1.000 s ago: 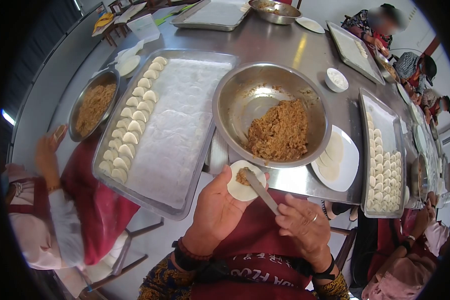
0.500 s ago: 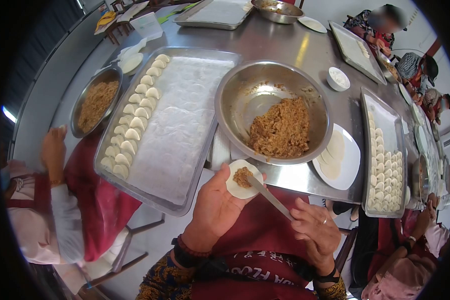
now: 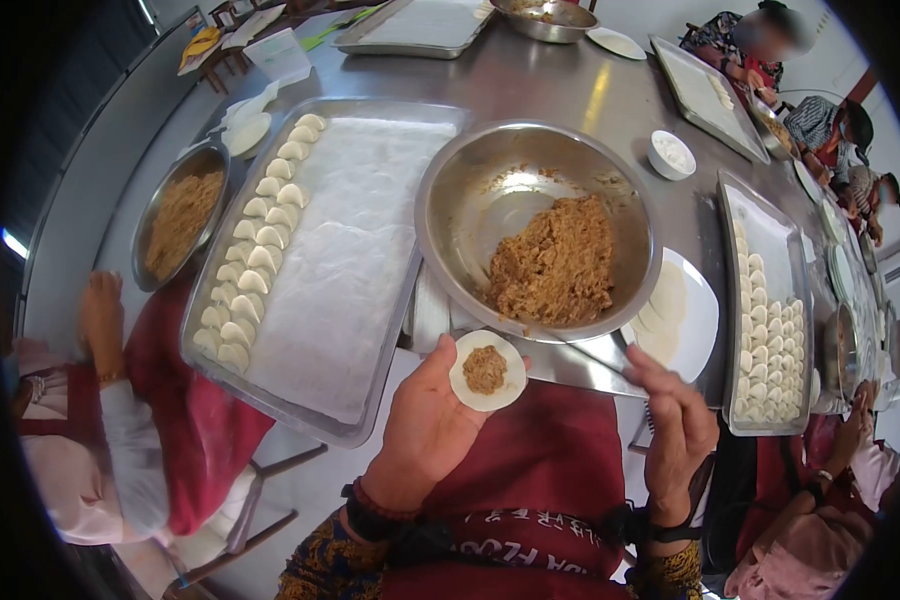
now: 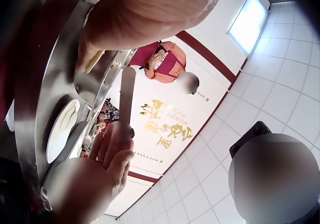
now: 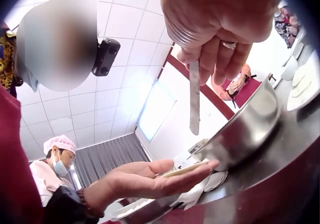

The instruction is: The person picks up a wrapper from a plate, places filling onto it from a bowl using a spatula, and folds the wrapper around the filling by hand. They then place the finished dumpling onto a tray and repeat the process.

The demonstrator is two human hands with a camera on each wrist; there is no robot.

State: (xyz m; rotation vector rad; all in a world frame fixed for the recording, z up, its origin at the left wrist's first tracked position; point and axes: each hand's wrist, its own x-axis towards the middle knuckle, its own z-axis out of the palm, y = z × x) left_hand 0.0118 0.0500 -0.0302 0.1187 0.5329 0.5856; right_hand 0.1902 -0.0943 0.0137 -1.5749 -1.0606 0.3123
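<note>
In the head view my left hand (image 3: 432, 425) is palm up, carrying a round dumpling wrapper (image 3: 513, 392) on its fingers. A lump of brown filling (image 3: 485, 370) lies at the wrapper's middle. The right wrist view shows that hand nearly flat, thumb along the wrapper (image 5: 187, 170). My right hand (image 3: 682, 425) pinches a flat metal spatula (image 5: 194, 104) between thumb and fingers. In the head view the spatula is edge-on, near the front rim of a large steel bowl (image 3: 460, 195). A mound of filling (image 3: 555, 265) sits in that bowl.
Left of the bowl, a tray (image 3: 300, 422) holds rows of folded dumplings (image 3: 253, 257). On the right stand a white plate (image 3: 703, 320) with wrappers (image 3: 660, 318), a small white bowl (image 3: 672, 156) and another dumpling tray (image 3: 722, 235). Other people sit around the steel table (image 3: 560, 85).
The spatula was on the filling in the wrapper. My right hand has drawn it off and moved right and up toward the plate. The left hand has stayed nearly in place.
</note>
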